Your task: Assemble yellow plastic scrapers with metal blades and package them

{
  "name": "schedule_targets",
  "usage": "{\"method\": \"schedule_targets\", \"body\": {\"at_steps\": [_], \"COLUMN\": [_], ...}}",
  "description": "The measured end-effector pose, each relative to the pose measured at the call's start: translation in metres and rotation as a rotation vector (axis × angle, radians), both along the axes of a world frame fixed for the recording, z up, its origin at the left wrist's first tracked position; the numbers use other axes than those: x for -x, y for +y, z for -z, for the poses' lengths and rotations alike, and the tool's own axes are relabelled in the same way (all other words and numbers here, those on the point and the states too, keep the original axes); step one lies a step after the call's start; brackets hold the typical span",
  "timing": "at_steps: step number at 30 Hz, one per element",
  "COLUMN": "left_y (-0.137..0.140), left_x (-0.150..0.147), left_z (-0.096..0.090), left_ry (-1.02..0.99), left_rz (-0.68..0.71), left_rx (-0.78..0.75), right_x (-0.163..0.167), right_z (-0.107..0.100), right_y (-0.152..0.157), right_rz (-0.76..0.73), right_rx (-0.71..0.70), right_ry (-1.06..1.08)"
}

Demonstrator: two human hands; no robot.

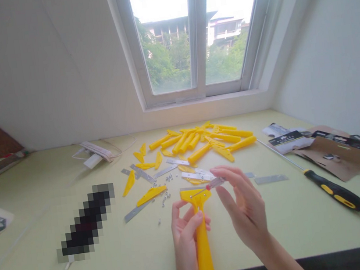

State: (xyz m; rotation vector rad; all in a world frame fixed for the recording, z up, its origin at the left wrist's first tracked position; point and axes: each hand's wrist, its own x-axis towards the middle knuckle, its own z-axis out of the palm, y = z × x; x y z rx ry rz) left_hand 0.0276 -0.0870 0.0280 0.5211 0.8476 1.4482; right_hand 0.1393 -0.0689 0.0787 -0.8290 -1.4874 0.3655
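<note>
My left hand (183, 240) is closed around a yellow scraper (203, 251), its wide head pointing away from me and its handle running off the bottom edge. A small screwdriver (215, 182) with a clear handle and red collar is pinched in my right hand (248, 210). Its thin shaft reaches left across the scraper head, with the tip at or close to a screw (191, 196) on the head's left side. Just beyond lie loose small screws (169, 177), metal blades (136, 212) and yellow cover plates (151, 195).
Yellow scraper handles (199, 153) lie heaped below the window. On the right are a long black-and-yellow screwdriver (336, 192) and opened packaging (342, 155). To the left, a power strip (96, 151) and a pixelated dark object (87, 222) with a white cable rest on the table.
</note>
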Motion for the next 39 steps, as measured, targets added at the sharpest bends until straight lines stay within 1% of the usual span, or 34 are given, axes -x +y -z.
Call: {"method": "schedule_targets", "body": {"at_steps": [2, 4, 8, 11, 16, 18, 20, 23, 25, 29, 32, 36, 37, 39], "left_y": [0.001, 0.002, 0.003, 0.003, 0.002, 0.002, 0.002, 0.003, 0.003, 0.003, 0.003, 0.002, 0.002, 0.002], "left_x": [-0.001, -0.001, -0.001, -0.002, -0.002, -0.002, -0.002, -0.002, -0.002, -0.002, -0.003, -0.003, -0.003, -0.003], "left_z": [0.001, 0.003, 0.005, 0.004, 0.003, 0.003, 0.004, 0.005, 0.005, 0.004, 0.004, 0.004, 0.004, 0.004], "left_ry": [-0.004, -0.001, 0.000, -0.001, 0.012, 0.012, 0.008, -0.001, -0.002, -0.001, 0.005, 0.011, 0.012, 0.018], "left_rz": [-0.022, -0.030, -0.036, -0.041, -0.033, -0.027, -0.025, -0.030, -0.034, -0.037, -0.038, -0.028, -0.028, -0.031], "left_rx": [0.018, 0.024, 0.018, 0.026, 0.022, 0.021, 0.020, 0.026, 0.032, 0.029, 0.027, 0.013, 0.009, 0.011], "right_x": [0.002, 0.002, -0.001, -0.004, -0.007, -0.007, -0.006, -0.004, -0.003, -0.004, -0.008, -0.011, -0.010, -0.009], "right_z": [0.001, 0.001, -0.001, -0.002, -0.005, -0.007, -0.007, -0.003, 0.001, 0.005, 0.003, -0.001, -0.001, -0.001], "right_y": [0.001, 0.001, 0.001, 0.000, -0.001, -0.001, -0.001, 0.001, 0.002, 0.004, 0.005, 0.005, 0.005, 0.005], "right_rz": [0.101, 0.133, 0.014, -0.038, -0.135, -0.167, -0.148, -0.038, 0.012, -0.010, -0.021, 0.001, 0.012, 0.064], "right_rx": [-0.068, -0.072, 0.008, 0.041, 0.016, 0.005, -0.026, -0.066, -0.055, 0.009, 0.046, 0.091, 0.091, 0.045], "right_ry": [-0.004, 0.002, -0.018, -0.014, -0.111, -0.118, -0.097, -0.023, 0.052, 0.173, 0.156, 0.089, 0.060, 0.002]}}
